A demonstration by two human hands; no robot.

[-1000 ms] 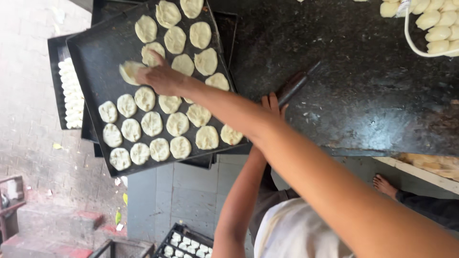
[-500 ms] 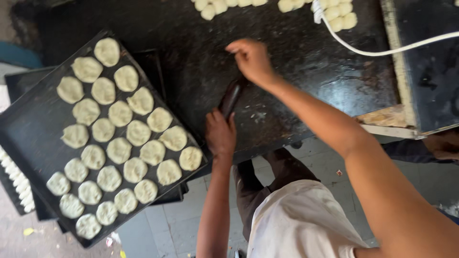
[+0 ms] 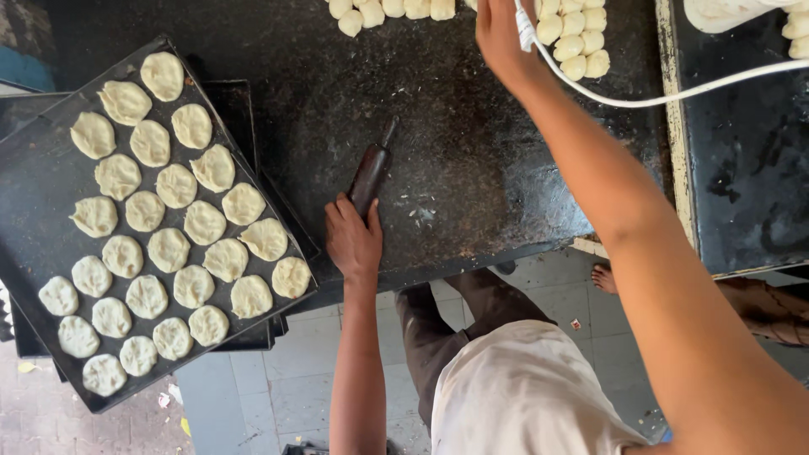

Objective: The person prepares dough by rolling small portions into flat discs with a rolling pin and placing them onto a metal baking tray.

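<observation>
Pale cream dough discs [image 3: 168,248] dot a black tray [image 3: 34,168], and the worktop [image 3: 472,168] is black too, flecked with white flour. A dark brown rolling pin [image 3: 369,175], a white cable [image 3: 640,94], cream dough balls [image 3: 573,42] up top.

Worktop [image 3: 472,168]: dark, matt, rough stone-like surface, scuffed and dusted with pale flour specks. Baking tray [image 3: 34,211] at nine o'clock: blackened metal, dull finish, worn edges. Dough discs [image 3: 168,248] on it: pale, soft, matt, slightly uneven. Rolling pin [image 3: 371,173] under the left hand [image 3: 354,240]: dark, smooth, faintly glossy, probably wood. Dough balls [image 3: 581,42] at twelve o'clock: smooth, matt. Cable [image 3: 657,91]: white, glossy plastic. Floor tiles [image 3: 295,379]: grey, smooth.
</observation>
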